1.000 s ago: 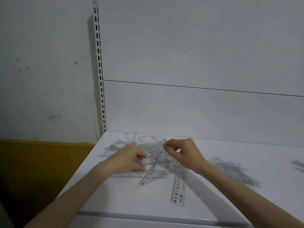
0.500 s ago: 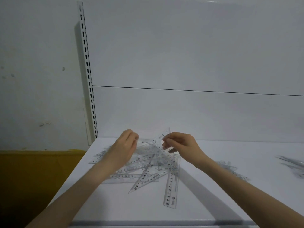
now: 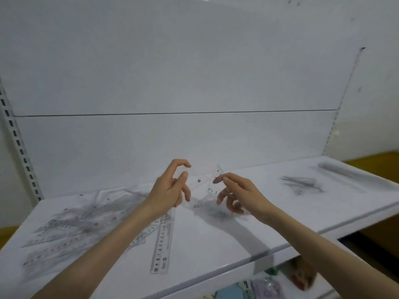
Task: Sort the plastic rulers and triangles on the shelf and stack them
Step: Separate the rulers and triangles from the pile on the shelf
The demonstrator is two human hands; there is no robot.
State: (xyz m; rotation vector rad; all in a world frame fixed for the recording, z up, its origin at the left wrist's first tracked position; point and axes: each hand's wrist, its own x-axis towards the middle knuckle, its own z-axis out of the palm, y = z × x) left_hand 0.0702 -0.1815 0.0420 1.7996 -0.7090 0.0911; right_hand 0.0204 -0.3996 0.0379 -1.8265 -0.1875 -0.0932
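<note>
A clear plastic piece [image 3: 204, 183] with printed numbers is held up in the air above the middle of the white shelf [image 3: 216, 244], between the two hands; its exact shape is too blurred to tell. The right hand [image 3: 239, 193] pinches its right edge between thumb and forefinger, the other fingers loosely curled below. The left hand [image 3: 170, 186] holds its left edge with thumb and curled fingers. Just below the left forearm a single straight ruler [image 3: 163, 244] lies flat, pointing toward the shelf's front edge. To its left spreads a loose heap of rulers and triangles [image 3: 75, 223]. Well apart on the right lies a smaller pile [image 3: 302, 183]. A slotted upright [image 3: 19, 143] stands at the far left.
</note>
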